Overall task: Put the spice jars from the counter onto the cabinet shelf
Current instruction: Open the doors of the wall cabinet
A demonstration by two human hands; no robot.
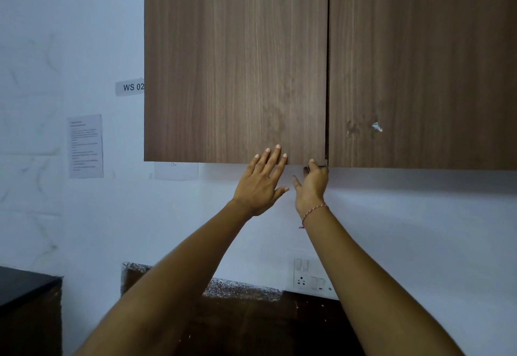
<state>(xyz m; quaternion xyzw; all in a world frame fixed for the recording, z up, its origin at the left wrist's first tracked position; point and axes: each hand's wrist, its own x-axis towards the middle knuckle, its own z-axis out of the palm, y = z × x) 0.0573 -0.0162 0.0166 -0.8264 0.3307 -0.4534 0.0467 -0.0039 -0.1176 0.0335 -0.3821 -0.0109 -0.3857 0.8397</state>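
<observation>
A brown wood-grain wall cabinet fills the upper view, with its left door (235, 61) and right door (422, 64) both closed. My left hand (261, 185) lies flat with straight fingers against the bottom edge of the left door. My right hand (312, 183) reaches up under the lower right corner of the left door, its fingers curled round that bottom edge beside the gap between the doors. No spice jars are in view, and the shelf is hidden behind the doors.
A dark counter backsplash (243, 294) runs along the bottom. A white socket and switch plate (310, 278) is on the wall below my right arm. Paper notices (85, 145) and a "WS 02" label (131, 86) hang on the left wall. A black surface (22, 283) sits at the lower left.
</observation>
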